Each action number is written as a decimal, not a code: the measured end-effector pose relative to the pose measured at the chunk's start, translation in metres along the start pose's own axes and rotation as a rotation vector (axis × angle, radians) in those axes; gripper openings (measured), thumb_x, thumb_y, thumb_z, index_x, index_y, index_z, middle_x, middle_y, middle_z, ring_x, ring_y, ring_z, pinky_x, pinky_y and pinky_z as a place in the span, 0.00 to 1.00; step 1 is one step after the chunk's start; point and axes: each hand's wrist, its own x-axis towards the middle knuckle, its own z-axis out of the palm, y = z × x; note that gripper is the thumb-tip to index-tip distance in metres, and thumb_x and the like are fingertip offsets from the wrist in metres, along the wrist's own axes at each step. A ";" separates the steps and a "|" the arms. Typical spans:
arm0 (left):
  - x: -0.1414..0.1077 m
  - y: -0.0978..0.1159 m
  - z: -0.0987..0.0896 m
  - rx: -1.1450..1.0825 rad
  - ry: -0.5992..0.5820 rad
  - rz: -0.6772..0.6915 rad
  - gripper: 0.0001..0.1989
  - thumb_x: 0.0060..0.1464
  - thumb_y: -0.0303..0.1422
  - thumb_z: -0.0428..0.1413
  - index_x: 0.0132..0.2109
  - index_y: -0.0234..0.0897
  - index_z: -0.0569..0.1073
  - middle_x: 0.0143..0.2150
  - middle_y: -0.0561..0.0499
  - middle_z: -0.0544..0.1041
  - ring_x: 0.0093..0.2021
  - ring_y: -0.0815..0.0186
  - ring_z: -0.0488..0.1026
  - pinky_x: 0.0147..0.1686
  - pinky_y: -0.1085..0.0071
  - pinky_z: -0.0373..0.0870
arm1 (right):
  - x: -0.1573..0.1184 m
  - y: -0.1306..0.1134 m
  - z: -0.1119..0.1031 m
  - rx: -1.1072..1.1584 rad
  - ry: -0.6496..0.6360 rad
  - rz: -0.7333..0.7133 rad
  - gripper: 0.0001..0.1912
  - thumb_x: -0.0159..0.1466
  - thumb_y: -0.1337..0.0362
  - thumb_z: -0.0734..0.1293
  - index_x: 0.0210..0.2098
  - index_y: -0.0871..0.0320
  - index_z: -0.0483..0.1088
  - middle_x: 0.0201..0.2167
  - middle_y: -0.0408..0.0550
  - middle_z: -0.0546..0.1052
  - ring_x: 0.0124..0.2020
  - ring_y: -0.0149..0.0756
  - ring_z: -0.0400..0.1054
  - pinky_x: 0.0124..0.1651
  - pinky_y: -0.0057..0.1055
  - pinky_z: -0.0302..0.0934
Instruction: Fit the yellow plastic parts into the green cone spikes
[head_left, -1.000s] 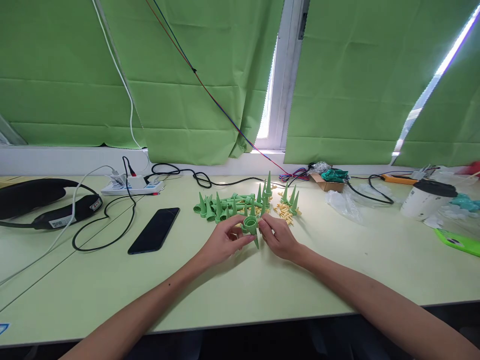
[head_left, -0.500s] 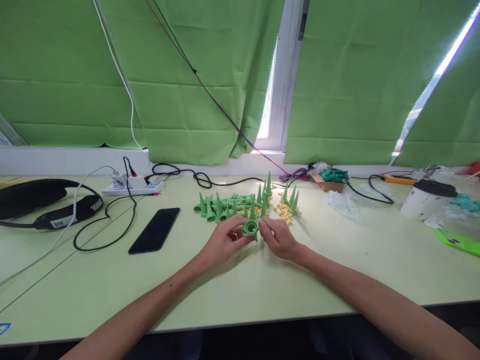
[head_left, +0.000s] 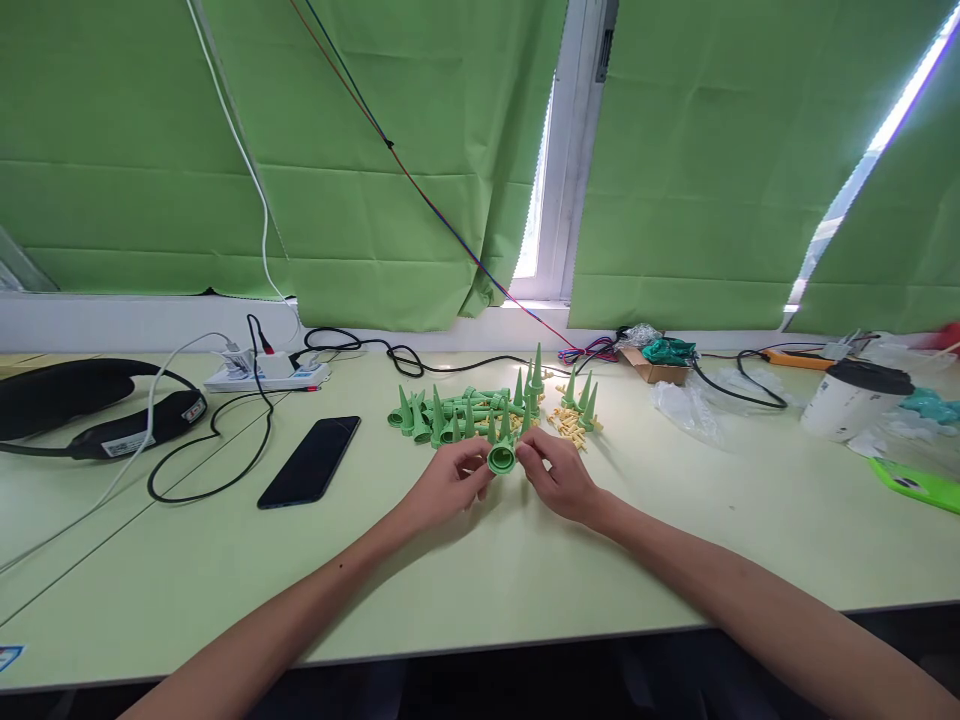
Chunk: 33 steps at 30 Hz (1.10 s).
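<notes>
A green plastic spike (head_left: pixel 501 459) is held between my hands, its round hollow end facing me. My left hand (head_left: pixel 450 480) grips it from the left with thumb and fingers. My right hand (head_left: pixel 559 475) is closed in a pinch against its right side; whatever lies between those fingertips is hidden. Just behind, a pile of green plastic tubes and cones (head_left: pixel 437 415) covers part of the table, several cones standing point up. Small pale yellow plastic pieces (head_left: pixel 570 427) lie among and beside them, with a few more upright green cones (head_left: pixel 585 392) at the right.
On the table (head_left: pixel 450 600), a black phone (head_left: pixel 309 462) lies to the left, near a headset (head_left: pixel 135 425), cables and a power strip (head_left: pixel 266 376). To the right are a clear plastic bag (head_left: pixel 688 412), a small cardboard box (head_left: pixel 654 367), a lidded cup (head_left: pixel 855 402) and a green phone case (head_left: pixel 915 484).
The spike has turned slightly so its round opening faces me more squarely. My left fingers have shifted back along its left side; my right hand stays almost in place.
</notes>
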 end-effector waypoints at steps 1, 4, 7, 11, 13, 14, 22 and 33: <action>0.000 0.000 -0.001 -0.016 -0.019 -0.010 0.15 0.58 0.43 0.57 0.34 0.34 0.71 0.22 0.55 0.67 0.20 0.72 0.63 0.18 0.76 0.61 | 0.000 0.000 0.000 0.009 0.001 -0.002 0.17 0.73 0.57 0.54 0.30 0.55 0.61 0.20 0.40 0.64 0.21 0.30 0.56 0.27 0.28 0.52; 0.001 -0.001 -0.003 -0.080 -0.074 -0.017 0.17 0.59 0.45 0.55 0.37 0.33 0.73 0.22 0.54 0.69 0.19 0.72 0.64 0.19 0.75 0.62 | 0.000 0.000 0.000 0.038 0.006 -0.020 0.16 0.73 0.57 0.54 0.31 0.55 0.62 0.20 0.39 0.64 0.20 0.29 0.56 0.27 0.27 0.53; 0.002 0.000 -0.004 -0.148 -0.107 -0.013 0.19 0.60 0.48 0.54 0.39 0.33 0.73 0.24 0.53 0.69 0.22 0.70 0.68 0.18 0.75 0.64 | 0.001 -0.001 0.000 0.051 0.009 -0.024 0.15 0.73 0.58 0.55 0.33 0.55 0.63 0.19 0.38 0.65 0.19 0.29 0.56 0.27 0.27 0.53; 0.001 0.001 -0.003 -0.218 -0.093 -0.023 0.21 0.62 0.49 0.51 0.34 0.34 0.69 0.25 0.52 0.68 0.24 0.68 0.70 0.18 0.76 0.64 | 0.001 0.000 0.000 0.042 0.005 -0.021 0.14 0.73 0.58 0.56 0.33 0.55 0.63 0.19 0.38 0.64 0.19 0.29 0.56 0.27 0.27 0.53; 0.002 0.001 -0.003 -0.237 -0.082 -0.031 0.22 0.62 0.50 0.50 0.33 0.34 0.68 0.24 0.52 0.68 0.24 0.68 0.70 0.18 0.76 0.65 | 0.001 0.000 0.000 0.037 0.005 -0.029 0.13 0.73 0.59 0.56 0.33 0.55 0.63 0.19 0.37 0.64 0.19 0.29 0.56 0.27 0.27 0.53; 0.002 0.000 -0.003 -0.240 -0.081 -0.032 0.22 0.63 0.50 0.50 0.34 0.34 0.68 0.24 0.52 0.68 0.23 0.68 0.69 0.18 0.76 0.65 | 0.001 0.000 0.000 0.036 0.005 -0.033 0.13 0.73 0.59 0.56 0.33 0.55 0.63 0.19 0.37 0.64 0.19 0.29 0.56 0.27 0.27 0.53; 0.003 -0.002 -0.004 -0.228 -0.104 -0.023 0.24 0.62 0.52 0.50 0.35 0.33 0.70 0.23 0.52 0.68 0.21 0.71 0.67 0.18 0.76 0.64 | 0.002 0.000 0.000 0.042 -0.009 -0.033 0.13 0.73 0.60 0.56 0.32 0.56 0.63 0.19 0.37 0.63 0.19 0.28 0.55 0.27 0.26 0.53; 0.002 -0.003 -0.007 -0.180 -0.100 -0.029 0.21 0.61 0.50 0.52 0.36 0.34 0.70 0.22 0.54 0.71 0.17 0.73 0.65 0.19 0.76 0.62 | 0.000 0.002 0.000 0.031 -0.029 -0.038 0.13 0.73 0.60 0.55 0.32 0.55 0.62 0.21 0.38 0.63 0.21 0.29 0.55 0.27 0.27 0.52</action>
